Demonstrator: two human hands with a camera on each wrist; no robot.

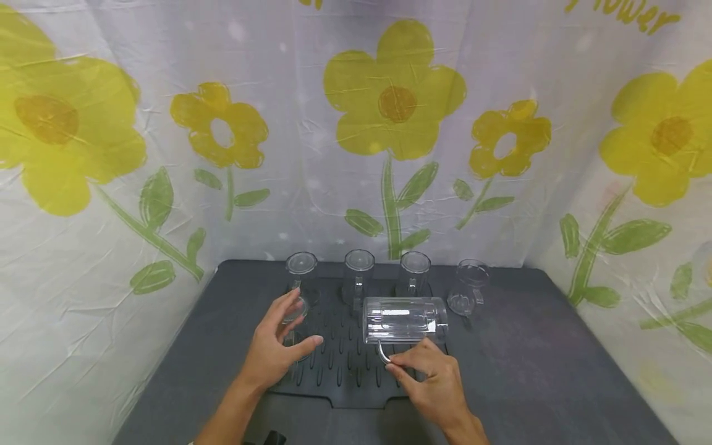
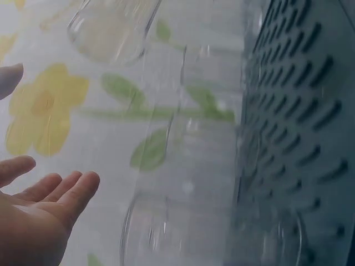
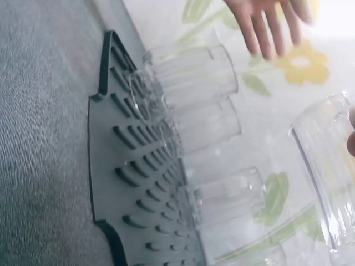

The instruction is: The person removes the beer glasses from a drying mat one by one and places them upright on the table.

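A clear, ribbed glass mug (image 1: 405, 320) is held on its side above the drying mat (image 1: 356, 392). Its handle is pinched between the thumb and fingers of my right hand (image 1: 436, 378). My left hand (image 1: 271, 349) hovers over the left part of the mat, fingers spread and holding nothing. Just behind it, partly covered by the fingers, stands another clear mug (image 1: 296, 311). In the left wrist view, the relaxed left hand (image 2: 41, 219) is well apart from the mugs. The raised mug (image 3: 327, 172) appears tilted in the right wrist view.
Along the back of the mat stand several glass mugs, at left (image 1: 302, 264), middle (image 1: 359, 264) and right (image 1: 415, 264). One more mug (image 1: 468, 293) stands on the dark table (image 1: 517, 371), right of the mat. A flowered curtain (image 1: 311, 204) hangs behind.
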